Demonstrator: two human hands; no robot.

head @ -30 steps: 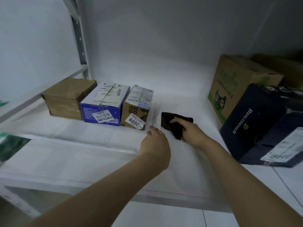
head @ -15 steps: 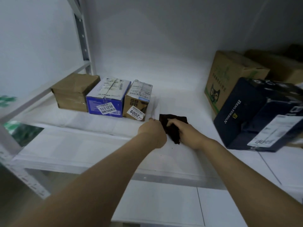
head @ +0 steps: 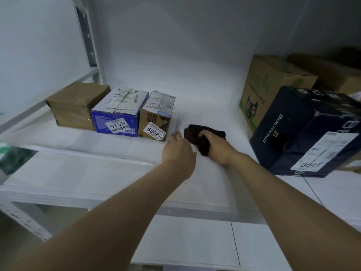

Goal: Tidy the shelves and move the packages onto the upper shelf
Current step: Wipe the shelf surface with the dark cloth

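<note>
Left hand (head: pixel 178 151): back turned to view, fingers hidden; whether they are spread or curled cannot be told. It reaches over the white metal shelf (head: pixel 78 173), near the small brown carton labelled 2009 (head: pixel 156 118).
Right hand (head: pixel 216 145): grips a crumpled dark brown cloth (head: pixel 203 133) and covers part of it.
Same row, further left: blue box with white label (head: pixel 117 118), plain brown cardboard box (head: pixel 78 106).
Right: navy box lettered BENLYDESIGN (head: pixel 302 133), cut off at the frame edge. It hides part of a brown carton with green cat print (head: pixel 269 89).

Arms stretched forward, left hand (head: pixel 178 151) beside clenched right hand (head: pixel 217 148).
</note>
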